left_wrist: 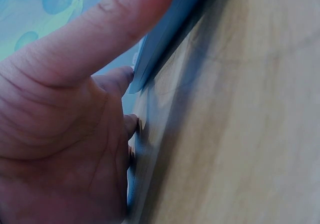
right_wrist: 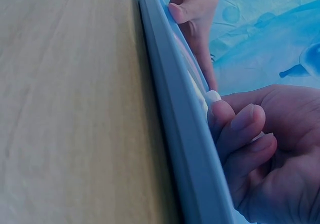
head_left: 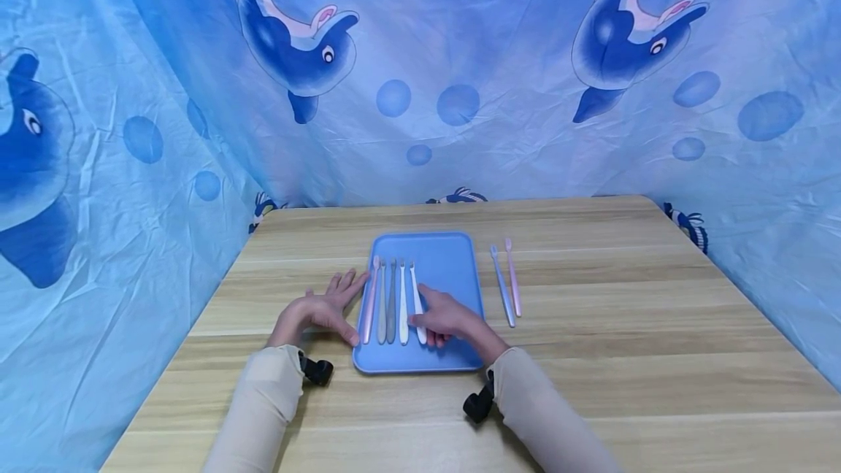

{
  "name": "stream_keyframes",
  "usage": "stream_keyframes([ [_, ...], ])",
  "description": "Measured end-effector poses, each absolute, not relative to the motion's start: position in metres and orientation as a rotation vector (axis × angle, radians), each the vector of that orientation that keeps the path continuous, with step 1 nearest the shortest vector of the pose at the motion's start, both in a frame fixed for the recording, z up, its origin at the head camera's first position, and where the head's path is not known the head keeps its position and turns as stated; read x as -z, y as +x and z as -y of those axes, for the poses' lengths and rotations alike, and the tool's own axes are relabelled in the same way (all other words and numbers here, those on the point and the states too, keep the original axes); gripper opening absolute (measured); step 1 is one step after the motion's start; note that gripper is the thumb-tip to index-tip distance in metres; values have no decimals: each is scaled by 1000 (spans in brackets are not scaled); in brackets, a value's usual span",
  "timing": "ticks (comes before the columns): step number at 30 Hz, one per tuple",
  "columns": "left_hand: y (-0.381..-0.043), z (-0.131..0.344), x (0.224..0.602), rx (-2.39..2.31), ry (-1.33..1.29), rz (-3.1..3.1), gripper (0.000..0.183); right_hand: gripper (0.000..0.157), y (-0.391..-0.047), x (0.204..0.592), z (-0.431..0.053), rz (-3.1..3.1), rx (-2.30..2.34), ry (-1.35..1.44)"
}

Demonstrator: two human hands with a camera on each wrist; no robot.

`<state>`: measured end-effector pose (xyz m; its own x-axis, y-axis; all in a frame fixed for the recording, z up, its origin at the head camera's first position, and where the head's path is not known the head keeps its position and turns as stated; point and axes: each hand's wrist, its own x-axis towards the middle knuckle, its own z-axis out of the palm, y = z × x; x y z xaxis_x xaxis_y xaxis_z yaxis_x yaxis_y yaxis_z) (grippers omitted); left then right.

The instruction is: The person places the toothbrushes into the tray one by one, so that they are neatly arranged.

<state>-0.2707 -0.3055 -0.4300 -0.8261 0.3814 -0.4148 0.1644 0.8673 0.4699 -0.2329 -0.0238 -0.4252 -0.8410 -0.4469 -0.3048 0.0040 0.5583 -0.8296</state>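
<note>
A blue tray [head_left: 447, 258] lies on the table with several toothbrushes side by side in its left and middle part. From the left come a pink toothbrush [head_left: 371, 301], two greyish ones and a white toothbrush [head_left: 404, 305]. My right hand [head_left: 443, 314] pinches another white toothbrush [head_left: 416, 289] to the right of these; its end pokes out by the fingers in the right wrist view. With fingers spread, my left hand [head_left: 325, 310] rests at the tray's left edge, thumb on the rim. The left wrist view shows its palm and thumb [left_wrist: 95, 33] beside the tray's side.
Right of the tray, a blue toothbrush [head_left: 503, 287] and a pink toothbrush [head_left: 513, 279] lie on the wooden table [head_left: 591, 356]. Blue sheets [head_left: 420, 42] printed with dolphins hang behind the table and at both sides.
</note>
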Motion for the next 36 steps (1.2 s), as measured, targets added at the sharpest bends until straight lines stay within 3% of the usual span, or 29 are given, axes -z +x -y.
stream_keyframes([
  [36, -265, 301, 416, -576, 411, -2506, 147, 84, -235, 427, 34, -2347, 1257, -330],
])
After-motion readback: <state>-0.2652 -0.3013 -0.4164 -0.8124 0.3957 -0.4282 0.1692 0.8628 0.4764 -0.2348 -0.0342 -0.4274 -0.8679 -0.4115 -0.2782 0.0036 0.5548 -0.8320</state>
